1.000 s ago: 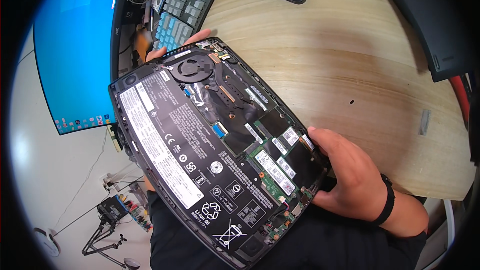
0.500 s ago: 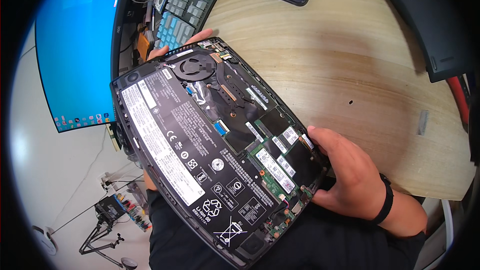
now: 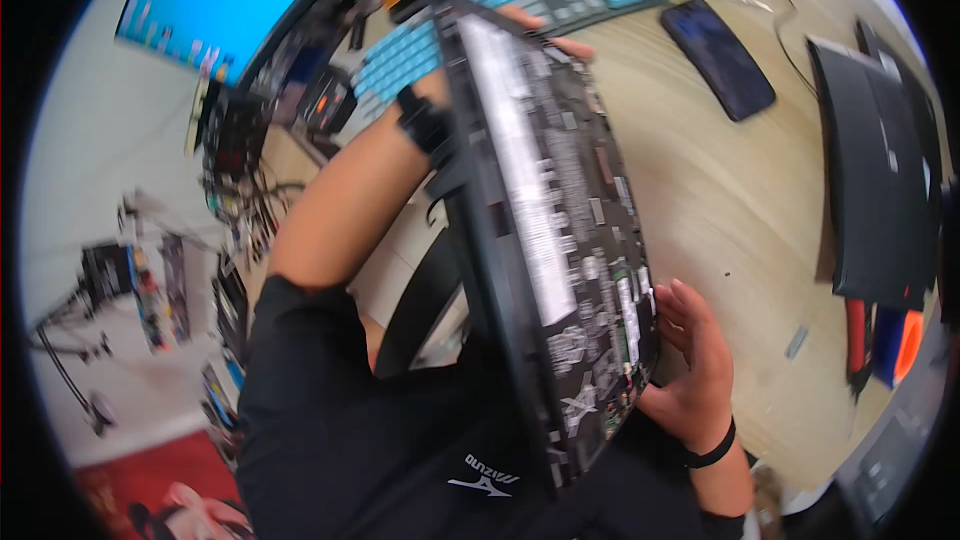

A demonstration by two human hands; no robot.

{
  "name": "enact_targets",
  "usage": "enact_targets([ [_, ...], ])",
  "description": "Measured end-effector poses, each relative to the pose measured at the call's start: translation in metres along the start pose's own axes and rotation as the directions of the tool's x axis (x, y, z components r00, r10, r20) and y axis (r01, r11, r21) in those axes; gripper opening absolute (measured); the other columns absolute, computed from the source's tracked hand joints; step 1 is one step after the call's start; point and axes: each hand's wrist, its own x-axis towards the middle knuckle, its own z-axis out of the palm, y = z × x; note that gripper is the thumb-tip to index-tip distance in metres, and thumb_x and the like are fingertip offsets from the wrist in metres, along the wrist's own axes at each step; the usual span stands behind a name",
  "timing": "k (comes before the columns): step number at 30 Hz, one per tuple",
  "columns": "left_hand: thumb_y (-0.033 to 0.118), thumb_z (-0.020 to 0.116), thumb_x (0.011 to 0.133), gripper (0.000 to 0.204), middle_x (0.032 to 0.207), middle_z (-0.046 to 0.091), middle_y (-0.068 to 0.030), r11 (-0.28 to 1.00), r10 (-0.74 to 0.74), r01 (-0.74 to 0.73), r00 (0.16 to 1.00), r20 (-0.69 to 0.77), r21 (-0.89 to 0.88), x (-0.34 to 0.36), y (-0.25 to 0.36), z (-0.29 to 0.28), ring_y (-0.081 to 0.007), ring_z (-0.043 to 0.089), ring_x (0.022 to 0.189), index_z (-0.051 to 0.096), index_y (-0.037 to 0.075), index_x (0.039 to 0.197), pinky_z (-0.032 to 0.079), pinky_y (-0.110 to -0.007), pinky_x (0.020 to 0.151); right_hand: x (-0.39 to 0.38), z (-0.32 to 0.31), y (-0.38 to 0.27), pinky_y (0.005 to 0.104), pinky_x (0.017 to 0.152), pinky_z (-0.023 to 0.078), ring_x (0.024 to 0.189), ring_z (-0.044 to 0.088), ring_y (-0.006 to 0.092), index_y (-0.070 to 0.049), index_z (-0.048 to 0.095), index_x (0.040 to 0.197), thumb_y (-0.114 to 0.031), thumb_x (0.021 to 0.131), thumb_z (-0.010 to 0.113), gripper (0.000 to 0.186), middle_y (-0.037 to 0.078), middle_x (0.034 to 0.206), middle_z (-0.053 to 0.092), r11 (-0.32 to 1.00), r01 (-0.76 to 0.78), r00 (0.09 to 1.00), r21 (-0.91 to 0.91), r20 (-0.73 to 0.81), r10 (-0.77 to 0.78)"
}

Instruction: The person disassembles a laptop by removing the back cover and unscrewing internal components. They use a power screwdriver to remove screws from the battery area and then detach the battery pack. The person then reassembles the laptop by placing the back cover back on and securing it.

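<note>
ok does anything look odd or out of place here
The laptop is tilted steeply with its insides bare, no cover over them. A tiny dark speck and a small grey strip also stand out on the pale desk; I can't tell whether the speck is a loose part. No spill shows.

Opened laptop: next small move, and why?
I'd probably ease the opened laptop toward level: it's steeply tilted, its exposed circuitry facing right, with the left hand at its far end and the right hand at its right edge.
</note>
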Motion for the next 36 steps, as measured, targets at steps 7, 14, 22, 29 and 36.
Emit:
enact_targets([
  [7, 0.072, 0.040, 0.094, 0.070, 0.099, 0.073, -0.0137, 0.917, 0.217, -0.131, 0.956, -0.195, 0.376, 0.009, -0.015, 0.036, -0.0303, 0.070, 0.080, 0.066, 0.011, 0.117, 0.049, -0.043, 0.068, -0.005, 0.003, 0.004, 0.0395, 0.108, 0.054, 0.130, 0.062, 0.0300, 0.004, 0.039, 0.153, 0.002, 0.065, 0.094, 0.104, 0.024, 0.142, 0.058, 0.998, 0.015, 1.000, -0.066, -0.018, -0.016],
  [14, 0.071, 0.027, 0.099, 0.076, 0.105, 0.075, -0.0196, 0.899, 0.044, 0.006, 0.994, -0.103, 0.437, 0.011, -0.003, 0.044, -0.0283, 0.074, 0.079, 0.064, 0.008, 0.118, 0.052, -0.035, 0.060, -0.020, -0.014, 0.010, 0.0397, 0.104, 0.055, 0.124, 0.065, 0.0298, 0.004, 0.041, 0.150, 0.003, 0.067, 0.090, 0.097, 0.023, 0.139, 0.060, 0.922, -0.089, 0.995, -0.376, 0.006, 0.098],
  [22, 0.068, 0.021, 0.101, 0.074, 0.116, 0.074, -0.0185, 0.882, 0.031, 0.014, 0.996, -0.087, 0.472, 0.008, 0.000, 0.044, -0.0273, 0.073, 0.078, 0.064, 0.014, 0.126, 0.045, -0.033, 0.055, -0.042, -0.033, 0.025, 0.0395, 0.102, 0.055, 0.120, 0.065, 0.0293, 0.003, 0.046, 0.145, 0.000, 0.068, 0.090, 0.088, 0.021, 0.134, 0.062, 0.824, -0.116, 0.993, -0.555, -0.070, 0.093],
  [29, 0.065, 0.019, 0.101, 0.072, 0.113, 0.076, -0.0156, 0.856, 0.010, 0.023, 0.998, -0.061, 0.516, 0.008, 0.002, 0.040, -0.0250, 0.073, 0.074, 0.066, 0.014, 0.121, 0.046, -0.031, 0.054, -0.049, -0.038, 0.034, 0.0394, 0.100, 0.055, 0.117, 0.066, 0.0290, 0.003, 0.050, 0.140, -0.004, 0.069, 0.090, 0.081, 0.019, 0.131, 0.064, 0.776, -0.124, 0.991, -0.618, -0.113, 0.069],
  [36, 0.060, 0.029, 0.098, 0.062, 0.108, 0.074, -0.0199, 0.929, 0.070, -0.019, 0.990, -0.125, 0.369, 0.010, -0.007, 0.043, -0.0300, 0.071, 0.071, 0.070, 0.015, 0.110, 0.049, -0.036, 0.052, -0.051, -0.040, 0.040, 0.0392, 0.099, 0.055, 0.113, 0.067, 0.0286, 0.002, 0.054, 0.136, -0.007, 0.071, 0.090, 0.075, 0.017, 0.127, 0.066, 0.758, -0.123, 0.990, -0.641, -0.131, 0.050],
])
